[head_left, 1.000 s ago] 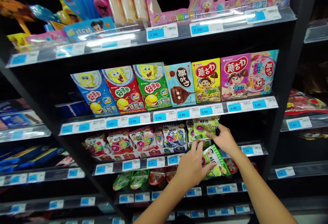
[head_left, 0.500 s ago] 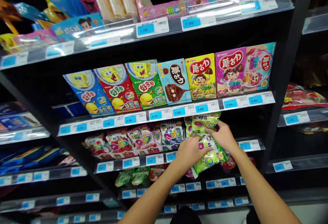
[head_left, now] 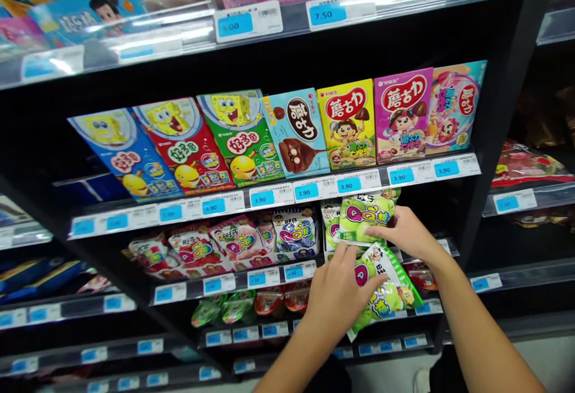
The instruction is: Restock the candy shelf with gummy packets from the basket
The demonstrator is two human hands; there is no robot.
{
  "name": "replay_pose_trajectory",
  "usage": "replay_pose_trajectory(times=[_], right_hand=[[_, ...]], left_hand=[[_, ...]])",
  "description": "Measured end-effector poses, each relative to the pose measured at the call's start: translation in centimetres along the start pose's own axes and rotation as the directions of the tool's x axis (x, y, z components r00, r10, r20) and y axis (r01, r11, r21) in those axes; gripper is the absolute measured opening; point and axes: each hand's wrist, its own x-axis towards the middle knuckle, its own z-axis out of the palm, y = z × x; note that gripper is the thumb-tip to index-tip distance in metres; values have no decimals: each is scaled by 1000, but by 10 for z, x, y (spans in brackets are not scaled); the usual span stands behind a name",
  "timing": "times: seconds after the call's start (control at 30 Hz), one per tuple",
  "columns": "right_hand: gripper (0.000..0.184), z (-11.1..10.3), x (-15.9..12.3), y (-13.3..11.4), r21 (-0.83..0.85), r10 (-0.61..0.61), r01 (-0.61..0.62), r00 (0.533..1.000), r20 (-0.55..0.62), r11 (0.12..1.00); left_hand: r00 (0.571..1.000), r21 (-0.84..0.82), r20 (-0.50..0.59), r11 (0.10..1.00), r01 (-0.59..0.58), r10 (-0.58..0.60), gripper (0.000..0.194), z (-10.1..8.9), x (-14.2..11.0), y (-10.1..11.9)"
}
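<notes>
My left hand (head_left: 338,295) grips a green QQ candy bag (head_left: 390,288) and holds it tilted in front of the third shelf. My right hand (head_left: 405,232) reaches onto that shelf, fingers pinched on the lower edge of another green QQ candy bag (head_left: 365,217) standing upright there. Just left of it stand a purple QQ bag (head_left: 295,236) and pink QQ bags (head_left: 238,242) in a row.
A black shelf unit (head_left: 501,81) with blue price tags fills the view. Above the candy bags stands a row of snack boxes (head_left: 296,132). Toys and pink boxes sit on the top shelf. Jelly cups (head_left: 233,308) lie on the shelf below. More shelves flank both sides.
The view has tilted down and shifted. My left hand has lowered slightly with the green bag. My right hand stays on the upright green bag on the shelf.
</notes>
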Motion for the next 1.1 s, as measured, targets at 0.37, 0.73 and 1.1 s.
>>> replay_pose_trajectory(times=[0.37,0.73,1.1], right_hand=[[44,19,-15,-17,-74,81,-75,993,83,994],[46,34,-7,-20,-255,11,-23,999,-48,967],[46,45,3,11,-237,-35,-11,982,-188,972]], left_hand=[[866,29,-476,986,-162,156,57,50,-40,-21],[859,-6,-496,988,-151,128,65,61,-47,-17],[884,-74,-455,985,-157,106,72,61,-47,-16]])
